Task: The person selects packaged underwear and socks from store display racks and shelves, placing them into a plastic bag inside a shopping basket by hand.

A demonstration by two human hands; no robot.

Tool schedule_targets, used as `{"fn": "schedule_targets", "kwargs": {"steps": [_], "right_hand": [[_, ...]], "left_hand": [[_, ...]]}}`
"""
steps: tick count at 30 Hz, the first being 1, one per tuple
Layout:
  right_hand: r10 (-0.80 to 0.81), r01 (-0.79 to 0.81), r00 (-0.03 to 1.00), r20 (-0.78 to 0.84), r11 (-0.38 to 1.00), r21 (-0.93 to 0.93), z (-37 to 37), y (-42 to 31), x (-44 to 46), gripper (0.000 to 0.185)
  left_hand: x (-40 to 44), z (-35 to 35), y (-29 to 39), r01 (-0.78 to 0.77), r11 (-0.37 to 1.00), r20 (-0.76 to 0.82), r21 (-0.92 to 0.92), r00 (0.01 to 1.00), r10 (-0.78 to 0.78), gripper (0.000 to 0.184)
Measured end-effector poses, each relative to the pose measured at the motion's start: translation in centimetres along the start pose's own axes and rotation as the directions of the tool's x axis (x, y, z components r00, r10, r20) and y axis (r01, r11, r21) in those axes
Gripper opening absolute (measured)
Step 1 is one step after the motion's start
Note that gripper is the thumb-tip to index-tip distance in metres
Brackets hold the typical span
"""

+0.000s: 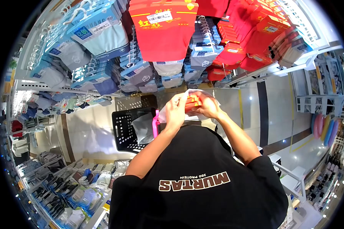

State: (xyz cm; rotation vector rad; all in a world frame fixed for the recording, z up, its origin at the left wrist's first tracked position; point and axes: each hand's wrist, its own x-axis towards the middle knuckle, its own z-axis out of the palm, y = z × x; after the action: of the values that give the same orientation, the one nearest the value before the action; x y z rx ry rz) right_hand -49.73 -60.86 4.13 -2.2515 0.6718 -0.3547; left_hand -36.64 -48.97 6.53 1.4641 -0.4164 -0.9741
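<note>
Packs: held between both hands in front of the chest; red-orange with yellow marks, and apparently pressed together as a small stack.
Left hand: placed at the near left side of the packs, which are gripped by fingers bent narrowly around them.
Right hand: wrapped over the right side of the same packs; the fingers are curled in, their tips partly hidden.
Pale plastic: seen behind and about the packs; whether they are enclosed by it cannot be told.
Black basket: seen left of the hands, its wall pierced with holes.
Pink handle: raised at the basket's right side, near the left forearm.
Grey-white bag: partly contained in the basket.
Red packages: hung on the rack beyond the hands.
Blue-topped packages: hung in rows to the left of the red ones.
Black shirt: printed with "MURTAS" and "20G PROTEIN", worn by the person.
Coloured rings: grouped at far right, well apart from the hands.
</note>
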Motion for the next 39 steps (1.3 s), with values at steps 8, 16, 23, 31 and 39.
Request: {"fn": "schedule_targets", "kwargs": {"steps": [8, 16, 23, 31, 39], "right_hand": [[0.014, -0.009, 0.95, 0.312, 1.0, -0.017, 5.6, 2.5, 0.1, 0.028], [0.05, -0.039, 0.927, 0.372, 0.999, -0.038, 9.7, 4.6, -2.8, 0.071], [0.155, -0.118, 0.904, 0.399, 0.986, -0.115, 8.0, 4.2, -3.7, 0.074], [-0.038, -0.057, 0.937, 0.348, 0.964, 0.26, -10.8, -2.9, 4.4, 0.044], [-0.012, 0.26, 0.753, -0.658, 0.924, 0.28, -18.8, -5.5, 17.8, 0.09]], "left_hand": [[-1.7, 2.9, -0.4, 0.035, 0.992, 0.181, 0.122, 0.982, -0.057, 0.021], [-1.2, -0.5, -3.3, 0.197, 0.939, 0.168, -0.281, 0.974, -0.154, 0.017], [-2.2, -0.6, -1.8, 0.274, 0.913, 0.162, -0.302, 0.959, -0.234, 0.018], [-2.4, -1.4, -2.0, 0.31, 0.888, 0.191, -0.339, 0.947, -0.258, 0.017], [-2.8, -1.8, -1.5, 0.304, 0.888, 0.167, -0.345, 0.951, -0.261, 0.016]]}}
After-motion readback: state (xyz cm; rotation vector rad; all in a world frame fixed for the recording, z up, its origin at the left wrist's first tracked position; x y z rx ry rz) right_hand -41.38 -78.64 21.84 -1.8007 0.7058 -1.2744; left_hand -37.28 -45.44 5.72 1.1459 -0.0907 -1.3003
